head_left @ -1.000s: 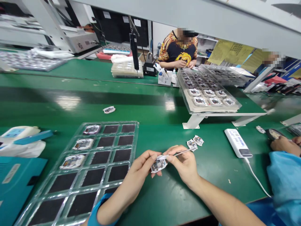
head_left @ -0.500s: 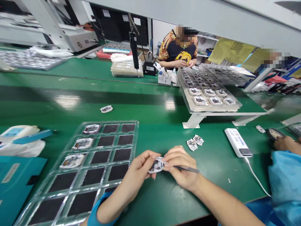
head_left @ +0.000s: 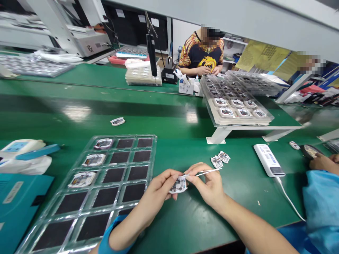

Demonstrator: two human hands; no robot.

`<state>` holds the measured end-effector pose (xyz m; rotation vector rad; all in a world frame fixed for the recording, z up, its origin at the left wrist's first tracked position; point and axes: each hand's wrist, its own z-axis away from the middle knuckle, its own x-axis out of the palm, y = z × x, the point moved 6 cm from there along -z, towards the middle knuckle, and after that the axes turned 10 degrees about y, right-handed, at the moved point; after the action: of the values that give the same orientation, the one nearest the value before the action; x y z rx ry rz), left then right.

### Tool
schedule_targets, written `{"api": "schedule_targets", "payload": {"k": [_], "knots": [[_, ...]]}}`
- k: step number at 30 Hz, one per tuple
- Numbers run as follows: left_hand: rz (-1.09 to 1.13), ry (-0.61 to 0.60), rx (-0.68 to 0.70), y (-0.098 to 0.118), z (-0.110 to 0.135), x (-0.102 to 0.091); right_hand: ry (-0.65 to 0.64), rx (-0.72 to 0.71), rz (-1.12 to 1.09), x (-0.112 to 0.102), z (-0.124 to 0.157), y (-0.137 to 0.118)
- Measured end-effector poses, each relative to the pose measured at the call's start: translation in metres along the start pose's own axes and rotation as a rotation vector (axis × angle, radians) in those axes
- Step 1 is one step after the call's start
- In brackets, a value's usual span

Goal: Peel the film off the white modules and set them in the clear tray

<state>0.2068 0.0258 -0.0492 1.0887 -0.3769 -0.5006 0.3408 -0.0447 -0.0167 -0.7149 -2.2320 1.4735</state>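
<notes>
My left hand [head_left: 162, 187] pinches a small white-edged circuit module [head_left: 178, 185] by its side, just above the green mat. My right hand [head_left: 208, 185] grips slim metal tweezers [head_left: 208, 172], whose tips reach the top edge of that module. Behind my left wrist lies a clear plastic tray [head_left: 124, 136] with black pads, holding three similar modules [head_left: 93, 159] in its left column. Two more modules [head_left: 220, 159] lie on the mat just beyond my right hand, and a single one [head_left: 117, 121] lies farther off.
A white power bank [head_left: 268, 160] with a cable lies to the right. Beside it, a hand [head_left: 321, 162] with a blue sleeve rests near a dark round object. Stacked trays of modules [head_left: 235, 102] stand on a raised rack, and a person sits working across the bench.
The tweezers have swung from pointing down-right under my right hand to pointing up-right, with their tips back at the module. The module stays between my fingers.
</notes>
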Motion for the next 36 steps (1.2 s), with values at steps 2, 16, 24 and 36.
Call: {"api": "schedule_targets", "payload": {"k": [2, 16, 24, 36], "knots": [[-0.008, -0.002, 0.009, 0.0, -0.001, 0.0, 0.003, 0.015, 0.0, 0.0, 0.002, 0.001], [-0.016, 0.004, 0.058, 0.002, -0.005, -0.001, -0.025, 0.093, -0.12, 0.003, 0.001, 0.007], [0.001, 0.011, 0.066, 0.002, -0.005, -0.002, -0.053, -0.082, 0.027, 0.003, 0.002, -0.007], [-0.015, -0.035, 0.074, 0.003, -0.002, -0.001, 0.007, 0.029, -0.099, 0.0, 0.001, 0.003]]}}
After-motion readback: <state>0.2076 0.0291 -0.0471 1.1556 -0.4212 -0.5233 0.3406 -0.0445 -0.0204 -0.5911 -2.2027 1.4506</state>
